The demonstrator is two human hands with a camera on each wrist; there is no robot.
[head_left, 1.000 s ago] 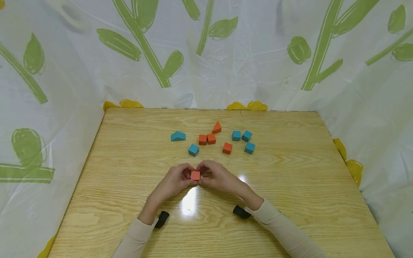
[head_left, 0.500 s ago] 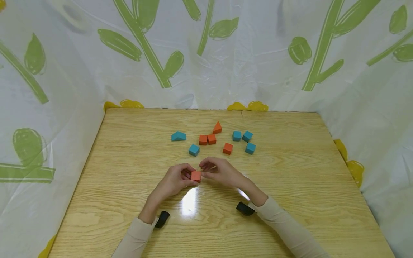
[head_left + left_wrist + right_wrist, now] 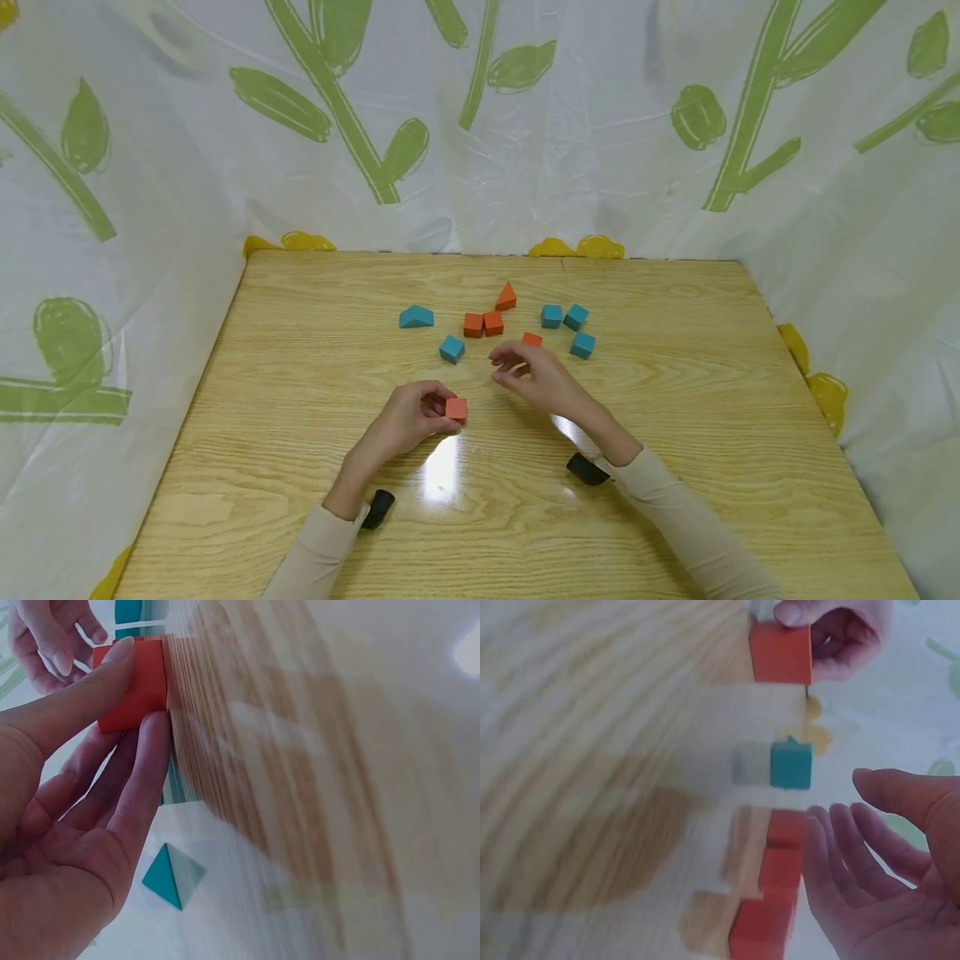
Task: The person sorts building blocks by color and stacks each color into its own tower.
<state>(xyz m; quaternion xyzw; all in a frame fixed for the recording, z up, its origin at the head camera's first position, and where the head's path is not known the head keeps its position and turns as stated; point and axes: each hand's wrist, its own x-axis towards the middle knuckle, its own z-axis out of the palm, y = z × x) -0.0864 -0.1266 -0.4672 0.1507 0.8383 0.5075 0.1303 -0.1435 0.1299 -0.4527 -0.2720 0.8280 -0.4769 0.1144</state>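
Observation:
In the head view my left hand (image 3: 416,417) pinches a red cube (image 3: 456,408) between thumb and fingers, low at the tabletop. The left wrist view shows the thumb on one face of that red cube (image 3: 146,686) and the fingertips on the opposite side. My right hand (image 3: 542,379) holds nothing; its fingers are spread from the thumb in a loose curve. It partly covers another red cube (image 3: 532,338) in the head view. Two more red cubes (image 3: 473,325) stand side by side beyond the hands, with a blue cube (image 3: 452,349) nearer.
A red triangular block (image 3: 507,297) stands farther back on the wooden table (image 3: 675,400). A wide blue triangular block (image 3: 416,317) lies left of it, and three blue cubes (image 3: 551,316) are grouped at the right. A patterned white sheet (image 3: 585,167) borders the table.
My right hand has let go of the red cube and moved away, forward and to the right, towards another red cube. The left hand has kept its grip in place.

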